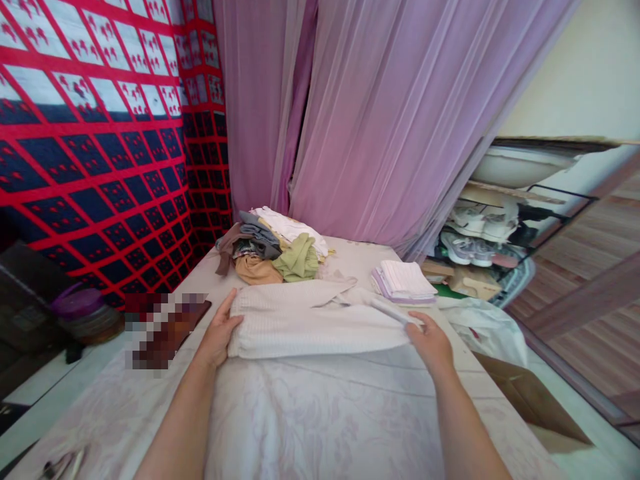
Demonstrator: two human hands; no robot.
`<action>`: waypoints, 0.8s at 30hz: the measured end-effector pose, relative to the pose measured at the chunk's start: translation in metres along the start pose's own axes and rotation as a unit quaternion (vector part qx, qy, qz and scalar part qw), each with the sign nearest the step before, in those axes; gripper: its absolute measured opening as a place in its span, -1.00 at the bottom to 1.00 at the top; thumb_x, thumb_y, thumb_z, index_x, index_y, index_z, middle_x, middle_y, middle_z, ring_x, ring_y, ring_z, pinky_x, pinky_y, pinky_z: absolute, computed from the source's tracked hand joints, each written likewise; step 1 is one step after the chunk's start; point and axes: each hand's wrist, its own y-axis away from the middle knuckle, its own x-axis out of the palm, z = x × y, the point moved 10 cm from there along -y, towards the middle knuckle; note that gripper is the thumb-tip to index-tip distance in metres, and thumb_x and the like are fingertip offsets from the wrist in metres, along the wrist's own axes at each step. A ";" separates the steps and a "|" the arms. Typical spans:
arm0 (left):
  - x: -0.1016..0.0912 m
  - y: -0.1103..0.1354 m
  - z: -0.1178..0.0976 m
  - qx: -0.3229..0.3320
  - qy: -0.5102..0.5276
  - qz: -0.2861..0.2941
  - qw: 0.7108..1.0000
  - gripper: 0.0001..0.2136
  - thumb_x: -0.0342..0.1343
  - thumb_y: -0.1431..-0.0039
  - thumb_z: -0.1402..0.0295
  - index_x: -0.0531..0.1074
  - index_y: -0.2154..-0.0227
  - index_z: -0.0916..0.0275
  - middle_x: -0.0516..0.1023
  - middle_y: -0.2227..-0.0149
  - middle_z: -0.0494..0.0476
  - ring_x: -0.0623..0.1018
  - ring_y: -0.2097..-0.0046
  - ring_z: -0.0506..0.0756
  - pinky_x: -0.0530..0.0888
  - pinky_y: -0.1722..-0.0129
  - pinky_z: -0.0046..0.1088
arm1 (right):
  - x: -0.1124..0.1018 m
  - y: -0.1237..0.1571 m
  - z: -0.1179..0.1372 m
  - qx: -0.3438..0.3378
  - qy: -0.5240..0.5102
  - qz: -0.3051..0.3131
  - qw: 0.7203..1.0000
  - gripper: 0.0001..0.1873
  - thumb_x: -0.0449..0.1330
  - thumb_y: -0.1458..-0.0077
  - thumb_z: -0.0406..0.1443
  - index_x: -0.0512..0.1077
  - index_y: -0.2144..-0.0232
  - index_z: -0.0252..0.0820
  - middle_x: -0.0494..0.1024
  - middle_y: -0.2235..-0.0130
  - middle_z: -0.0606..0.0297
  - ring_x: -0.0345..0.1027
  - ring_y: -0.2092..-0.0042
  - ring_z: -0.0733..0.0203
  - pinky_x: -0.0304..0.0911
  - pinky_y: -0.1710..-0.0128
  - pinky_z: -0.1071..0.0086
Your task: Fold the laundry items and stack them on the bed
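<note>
The surface [110, 413] has a pale flowery cover, purple curtain [400, 120] hanging past its far edge, shoes [467, 248] off beyond the far right corner. White garment [310, 327] is stretched across the middle, left hand [220, 330] and right hand [433, 340] each pinching an end. Clothes pile [300, 260] near the far left corner, folded stack [405, 280] near the far right. Some dark thing [167, 333] by the left edge is pixelated; near edge is cut off.

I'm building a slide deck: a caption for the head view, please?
Left hand and right hand hold a pale garment at opposite ends, with crumpled clothes and a folded stack beyond.
</note>
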 end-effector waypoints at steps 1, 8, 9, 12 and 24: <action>0.001 0.001 0.001 -0.017 -0.006 0.017 1.000 -0.21 0.21 0.14 0.46 0.15 -0.24 0.09 0.37 -0.17 0.14 0.56 0.05 0.11 0.52 0.19 -0.50 | -0.010 0.003 -0.010 0.013 -0.003 -0.027 1.000 -0.48 0.02 0.02 -0.10 0.43 0.04 -0.14 0.52 0.40 0.29 0.40 0.39 0.13 0.21 0.44 0.37; -0.008 0.005 0.020 -0.118 -0.130 0.047 0.983 -0.32 0.17 0.07 0.43 0.21 -0.21 0.19 0.57 0.06 0.20 0.59 0.33 0.07 0.51 0.37 -0.45 | 0.018 0.042 -0.051 0.069 0.081 0.088 0.990 -0.45 0.01 0.00 -0.20 0.34 -0.06 -0.21 0.52 0.20 0.16 0.42 0.19 0.08 0.27 0.25 0.31; -0.009 0.003 0.017 -0.101 -0.153 0.038 0.982 -0.37 0.16 0.04 0.40 0.25 -0.18 0.19 0.56 0.05 0.20 0.59 0.29 0.08 0.52 0.34 -0.45 | 0.016 0.044 -0.048 0.068 0.110 0.080 0.988 -0.47 0.00 -0.03 -0.19 0.36 -0.05 -0.20 0.49 0.14 0.12 0.41 0.13 0.05 0.27 0.20 0.27; -0.015 -0.001 0.002 -0.035 -0.214 0.000 0.976 -0.52 0.15 -0.01 0.27 0.40 -0.05 0.20 0.54 0.01 0.17 0.58 0.14 0.10 0.52 0.24 -0.46 | -0.005 0.037 -0.024 0.039 0.175 -0.005 0.984 -0.54 -0.02 -0.09 -0.16 0.41 0.00 -0.14 0.41 0.02 0.06 0.35 0.01 -0.01 0.24 0.09 0.21; -0.048 -0.010 -0.023 0.068 -0.246 -0.136 0.957 -0.59 0.16 0.17 0.07 0.56 0.29 0.24 0.60 0.19 0.16 0.52 0.06 0.21 0.43 0.05 -0.31 | 0.064 -0.061 0.082 -0.076 0.217 0.130 0.964 -0.38 0.00 -0.12 -0.28 0.12 -0.25 -0.17 0.50 0.01 0.04 0.39 0.00 0.01 0.25 0.09 0.25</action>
